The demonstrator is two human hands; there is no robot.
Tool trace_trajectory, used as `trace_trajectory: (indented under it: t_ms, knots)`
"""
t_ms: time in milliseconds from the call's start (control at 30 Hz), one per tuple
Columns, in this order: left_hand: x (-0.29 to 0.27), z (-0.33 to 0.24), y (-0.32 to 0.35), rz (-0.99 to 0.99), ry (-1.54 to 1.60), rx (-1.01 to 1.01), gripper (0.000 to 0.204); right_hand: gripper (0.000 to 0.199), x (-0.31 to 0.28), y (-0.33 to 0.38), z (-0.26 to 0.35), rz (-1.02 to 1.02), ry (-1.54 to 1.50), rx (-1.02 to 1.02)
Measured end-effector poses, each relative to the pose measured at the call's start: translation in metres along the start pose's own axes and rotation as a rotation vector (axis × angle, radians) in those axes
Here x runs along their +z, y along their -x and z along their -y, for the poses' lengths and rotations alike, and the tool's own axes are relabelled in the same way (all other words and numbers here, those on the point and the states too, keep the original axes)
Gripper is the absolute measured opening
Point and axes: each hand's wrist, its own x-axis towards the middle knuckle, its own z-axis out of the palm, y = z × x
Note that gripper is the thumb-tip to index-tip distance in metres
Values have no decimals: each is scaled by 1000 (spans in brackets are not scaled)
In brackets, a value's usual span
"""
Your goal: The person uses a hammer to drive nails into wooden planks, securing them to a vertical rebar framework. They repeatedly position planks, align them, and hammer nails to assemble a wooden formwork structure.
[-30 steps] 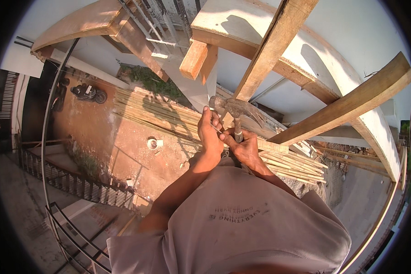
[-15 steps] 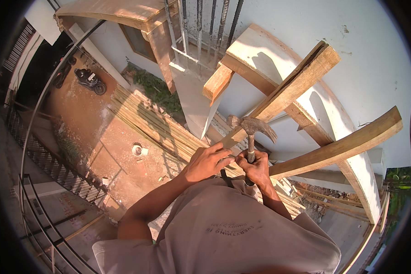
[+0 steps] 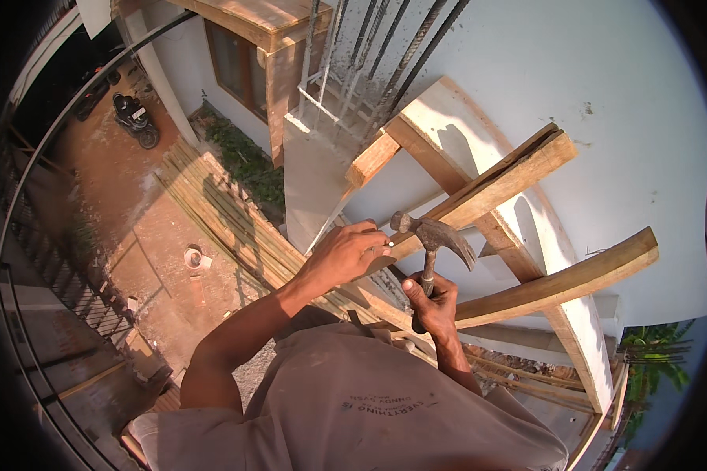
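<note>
My right hand (image 3: 440,302) is wrapped around the handle of a claw hammer (image 3: 440,237), its rusty head up and its claw toward the right. My left hand (image 3: 349,255) is closed beside a wooden beam (image 3: 518,180), left of the hammer. A small pale tip pokes out at its fingers; I cannot tell what it belongs to. The beam slants up to the right behind the hammer head. A second, lower beam (image 3: 562,282) runs rightward from near my right hand.
Upright steel rebars (image 3: 361,55) rise from a concrete column (image 3: 310,177) ahead. A pale formwork board (image 3: 581,345) curves along the white wall (image 3: 605,63). Far below lie long bamboo poles (image 3: 228,220), a bucket (image 3: 196,257) and a parked motorcycle (image 3: 136,118). A metal railing (image 3: 23,330) bends along the left.
My left hand has drawn away from my right hand, up and leftward, and a pale tip now shows at its fingers. The hammer stays in my right hand. The whole view has shifted somewhat.
</note>
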Motion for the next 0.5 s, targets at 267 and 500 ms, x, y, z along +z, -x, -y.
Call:
trace_trajectory:
  t_ms: [267, 500]
  knots:
    - [-51, 33, -99, -671, 287, 187, 14, 33, -9, 17, -9, -162, -10, 26]
    - [-24, 49, -133, -630, 351, 113, 20, 35, -22, 44, -27, -154, 65, 99]
